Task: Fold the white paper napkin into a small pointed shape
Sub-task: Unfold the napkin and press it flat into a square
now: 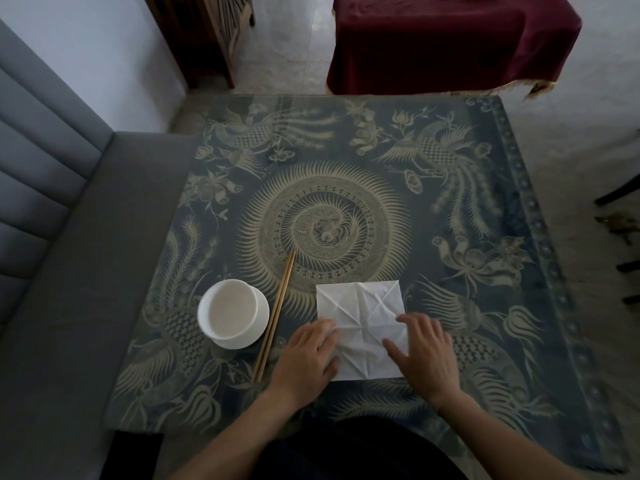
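Note:
The white paper napkin (pixel 360 313) lies flat and unfolded on the patterned table, near its front edge, showing diagonal and cross creases. My left hand (pixel 308 358) rests palm down on the napkin's near left corner, fingers spread slightly. My right hand (pixel 422 355) lies palm down on its near right part, fingers apart and pointing toward the middle. Neither hand grips the paper; both press on it.
A white bowl on a white saucer (pixel 232 313) stands left of the napkin. A pair of wooden chopsticks (pixel 275 315) lies between bowl and napkin. The table carries a dark blue cloth with pale bird patterns (pixel 346 188). A grey bench (pixel 69 271) runs along the left.

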